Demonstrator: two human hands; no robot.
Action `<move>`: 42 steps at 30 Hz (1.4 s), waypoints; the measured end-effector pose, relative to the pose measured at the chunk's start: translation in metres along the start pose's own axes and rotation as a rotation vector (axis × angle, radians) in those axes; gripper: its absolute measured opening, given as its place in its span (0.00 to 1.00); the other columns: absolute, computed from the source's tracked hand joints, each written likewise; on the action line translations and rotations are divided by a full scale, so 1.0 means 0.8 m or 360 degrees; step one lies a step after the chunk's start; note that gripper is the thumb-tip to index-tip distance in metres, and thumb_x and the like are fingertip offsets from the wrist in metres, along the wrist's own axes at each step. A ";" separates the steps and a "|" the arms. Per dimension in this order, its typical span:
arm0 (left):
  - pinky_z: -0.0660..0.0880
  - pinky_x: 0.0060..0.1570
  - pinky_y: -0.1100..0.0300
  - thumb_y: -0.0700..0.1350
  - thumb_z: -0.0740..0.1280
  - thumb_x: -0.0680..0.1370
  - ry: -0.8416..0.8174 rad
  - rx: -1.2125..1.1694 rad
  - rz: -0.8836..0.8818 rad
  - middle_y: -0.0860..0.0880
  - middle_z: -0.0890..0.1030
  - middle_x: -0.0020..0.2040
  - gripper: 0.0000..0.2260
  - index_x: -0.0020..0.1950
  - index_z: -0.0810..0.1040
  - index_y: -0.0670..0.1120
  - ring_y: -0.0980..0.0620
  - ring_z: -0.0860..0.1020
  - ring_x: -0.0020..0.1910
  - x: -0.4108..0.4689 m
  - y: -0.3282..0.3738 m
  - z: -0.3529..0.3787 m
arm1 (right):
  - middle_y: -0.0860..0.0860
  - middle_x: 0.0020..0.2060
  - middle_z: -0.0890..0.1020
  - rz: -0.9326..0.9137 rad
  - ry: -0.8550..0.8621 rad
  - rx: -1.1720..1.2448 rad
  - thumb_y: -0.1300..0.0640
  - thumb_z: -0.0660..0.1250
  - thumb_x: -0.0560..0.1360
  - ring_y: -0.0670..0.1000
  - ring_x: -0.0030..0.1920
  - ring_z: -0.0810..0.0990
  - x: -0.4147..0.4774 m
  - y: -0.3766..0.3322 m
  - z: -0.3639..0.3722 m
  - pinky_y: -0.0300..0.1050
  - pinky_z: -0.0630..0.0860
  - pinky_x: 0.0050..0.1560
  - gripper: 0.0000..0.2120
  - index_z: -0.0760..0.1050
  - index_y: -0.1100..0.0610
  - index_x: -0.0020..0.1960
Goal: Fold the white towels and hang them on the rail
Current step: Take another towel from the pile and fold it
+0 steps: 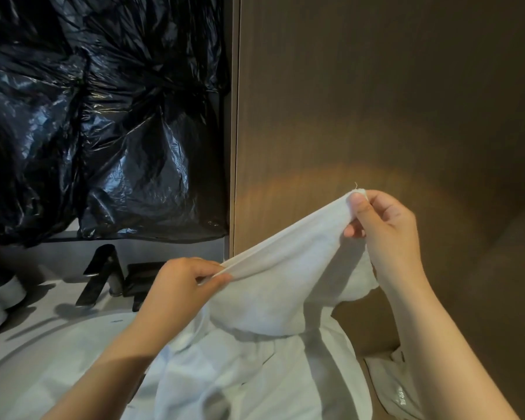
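Towel (273, 286) white, rumpled, edge pinched taut.

pale counter (55, 287) at lower left, round white basin (40, 341) set in it. black angular tap (99, 275) stands behind the basin, black boxy item (144, 277) just right of it. two white cylinders (11, 291) at far left, type unclear. white towel (225, 377) slumps over the basin's right side
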State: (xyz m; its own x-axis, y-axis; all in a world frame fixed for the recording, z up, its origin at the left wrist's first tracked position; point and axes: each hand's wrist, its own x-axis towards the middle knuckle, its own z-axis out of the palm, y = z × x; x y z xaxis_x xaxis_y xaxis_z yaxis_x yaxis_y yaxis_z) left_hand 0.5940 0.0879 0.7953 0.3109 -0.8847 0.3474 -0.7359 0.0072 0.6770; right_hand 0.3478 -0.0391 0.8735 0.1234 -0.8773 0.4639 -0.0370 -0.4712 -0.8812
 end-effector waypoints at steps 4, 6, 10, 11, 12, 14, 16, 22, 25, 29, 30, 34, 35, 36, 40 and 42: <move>0.73 0.35 0.64 0.50 0.72 0.74 -0.0073 0.0122 -0.0061 0.56 0.83 0.34 0.05 0.39 0.86 0.55 0.59 0.78 0.34 0.027 -0.010 -0.010 | 0.52 0.30 0.80 -0.0040 0.0077 -0.0043 0.48 0.64 0.80 0.46 0.32 0.79 0.028 -0.011 -0.001 0.29 0.75 0.34 0.13 0.80 0.57 0.45; 0.69 0.30 0.70 0.50 0.73 0.74 -0.0083 0.0139 -0.0111 0.58 0.81 0.31 0.05 0.39 0.86 0.57 0.62 0.77 0.32 0.045 -0.013 -0.019 | 0.56 0.31 0.80 -0.0063 0.0150 -0.0049 0.49 0.63 0.80 0.45 0.31 0.79 0.047 -0.017 -0.005 0.29 0.75 0.35 0.16 0.79 0.60 0.44; 0.73 0.30 0.65 0.50 0.74 0.73 -0.0033 0.0168 -0.0161 0.53 0.83 0.32 0.05 0.37 0.86 0.54 0.56 0.78 0.31 0.076 -0.016 -0.034 | 0.53 0.30 0.80 -0.0111 0.0227 -0.0104 0.47 0.63 0.80 0.44 0.33 0.79 0.076 -0.025 -0.015 0.29 0.76 0.38 0.18 0.79 0.61 0.44; 0.73 0.29 0.65 0.51 0.74 0.73 -0.0011 0.0182 -0.0165 0.53 0.83 0.32 0.05 0.38 0.86 0.53 0.57 0.78 0.31 0.084 -0.015 -0.037 | 0.51 0.30 0.80 -0.0116 0.0240 -0.0123 0.47 0.63 0.80 0.44 0.33 0.79 0.081 -0.027 -0.017 0.30 0.77 0.38 0.17 0.79 0.60 0.43; 0.71 0.29 0.67 0.52 0.74 0.73 0.0005 0.0205 -0.0168 0.54 0.82 0.32 0.05 0.39 0.86 0.53 0.58 0.78 0.30 0.092 -0.013 -0.041 | 0.50 0.30 0.81 -0.0111 0.0258 -0.0137 0.46 0.63 0.80 0.44 0.34 0.80 0.086 -0.028 -0.019 0.31 0.77 0.39 0.17 0.79 0.59 0.43; 0.69 0.28 0.68 0.53 0.74 0.73 0.0015 0.0232 -0.0187 0.54 0.82 0.31 0.06 0.38 0.86 0.52 0.60 0.77 0.28 0.112 -0.010 -0.054 | 0.49 0.31 0.81 -0.0086 0.0308 -0.0142 0.46 0.63 0.80 0.44 0.34 0.80 0.096 -0.031 -0.025 0.30 0.76 0.38 0.18 0.79 0.59 0.44; 0.69 0.31 0.66 0.52 0.73 0.73 0.0061 0.0236 -0.0163 0.55 0.82 0.32 0.07 0.39 0.86 0.50 0.59 0.78 0.33 0.132 -0.005 -0.070 | 0.48 0.30 0.81 -0.0047 0.0352 -0.0108 0.45 0.64 0.79 0.44 0.34 0.81 0.107 -0.036 -0.035 0.30 0.76 0.37 0.17 0.79 0.59 0.44; 0.66 0.32 0.70 0.45 0.71 0.76 0.0608 0.0240 0.0114 0.50 0.80 0.34 0.07 0.47 0.86 0.41 0.58 0.75 0.31 0.181 0.039 -0.098 | 0.45 0.29 0.82 0.0147 0.0484 0.0061 0.44 0.67 0.77 0.41 0.30 0.81 0.140 -0.055 -0.053 0.29 0.75 0.32 0.10 0.80 0.49 0.43; 0.65 0.31 0.69 0.46 0.71 0.76 0.0740 0.0188 0.0145 0.51 0.79 0.35 0.07 0.48 0.86 0.43 0.60 0.73 0.32 0.203 0.062 -0.115 | 0.45 0.32 0.82 0.0192 0.0561 0.0121 0.44 0.67 0.77 0.42 0.30 0.81 0.152 -0.064 -0.062 0.31 0.75 0.32 0.09 0.80 0.47 0.45; 0.67 0.42 0.62 0.45 0.71 0.75 0.0853 0.0190 0.0243 0.52 0.79 0.41 0.07 0.51 0.84 0.46 0.53 0.77 0.42 0.220 0.086 -0.132 | 0.45 0.34 0.82 0.0220 0.0613 0.0138 0.44 0.68 0.77 0.44 0.34 0.81 0.162 -0.077 -0.072 0.32 0.76 0.31 0.07 0.80 0.45 0.43; 0.67 0.43 0.62 0.44 0.71 0.75 0.0893 0.0137 0.0253 0.53 0.79 0.43 0.08 0.53 0.84 0.46 0.53 0.77 0.43 0.223 0.090 -0.134 | 0.45 0.34 0.82 0.0224 0.0617 0.0134 0.44 0.68 0.77 0.44 0.35 0.81 0.165 -0.079 -0.074 0.32 0.76 0.31 0.06 0.80 0.45 0.44; 0.66 0.40 0.60 0.47 0.72 0.75 0.0957 0.0100 0.0200 0.49 0.79 0.39 0.08 0.48 0.84 0.44 0.52 0.74 0.40 0.231 0.097 -0.138 | 0.47 0.36 0.81 0.0199 0.0596 0.0174 0.46 0.67 0.78 0.43 0.34 0.79 0.169 -0.079 -0.082 0.34 0.76 0.35 0.07 0.80 0.47 0.49; 0.65 0.37 0.58 0.48 0.71 0.75 0.0944 0.0136 0.0170 0.48 0.77 0.36 0.09 0.43 0.82 0.43 0.50 0.73 0.38 0.231 0.097 -0.139 | 0.48 0.37 0.81 0.0194 0.0591 0.0171 0.46 0.67 0.78 0.43 0.34 0.79 0.169 -0.079 -0.083 0.35 0.76 0.36 0.08 0.80 0.48 0.50; 0.62 0.33 0.56 0.50 0.70 0.76 0.0920 0.0166 0.0131 0.46 0.75 0.33 0.13 0.37 0.78 0.43 0.49 0.71 0.35 0.233 0.097 -0.140 | 0.48 0.37 0.81 0.0189 0.0587 0.0161 0.46 0.66 0.78 0.44 0.35 0.79 0.170 -0.080 -0.083 0.35 0.76 0.36 0.08 0.80 0.49 0.51; 0.61 0.29 0.57 0.49 0.64 0.79 0.0897 -0.0015 -0.0033 0.48 0.66 0.30 0.17 0.33 0.64 0.45 0.50 0.64 0.29 0.238 0.099 -0.139 | 0.48 0.37 0.79 0.0134 0.0572 0.0007 0.46 0.65 0.79 0.45 0.35 0.78 0.172 -0.081 -0.080 0.34 0.74 0.35 0.08 0.78 0.48 0.47; 0.61 0.30 0.57 0.47 0.61 0.79 0.0953 -0.0222 -0.0103 0.51 0.67 0.34 0.10 0.41 0.67 0.44 0.53 0.64 0.32 0.239 0.102 -0.138 | 0.49 0.35 0.77 0.0036 0.0554 -0.0185 0.46 0.64 0.80 0.46 0.35 0.76 0.172 -0.080 -0.079 0.36 0.73 0.37 0.11 0.77 0.50 0.43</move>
State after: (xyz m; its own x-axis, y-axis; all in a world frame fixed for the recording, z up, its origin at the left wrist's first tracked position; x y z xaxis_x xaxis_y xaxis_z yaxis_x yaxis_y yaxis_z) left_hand 0.6602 -0.0290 0.9886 0.6658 -0.4703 0.5793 -0.6314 0.0587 0.7732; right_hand 0.3044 -0.1355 0.9997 -0.2227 -0.8569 0.4648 -0.1505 -0.4408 -0.8849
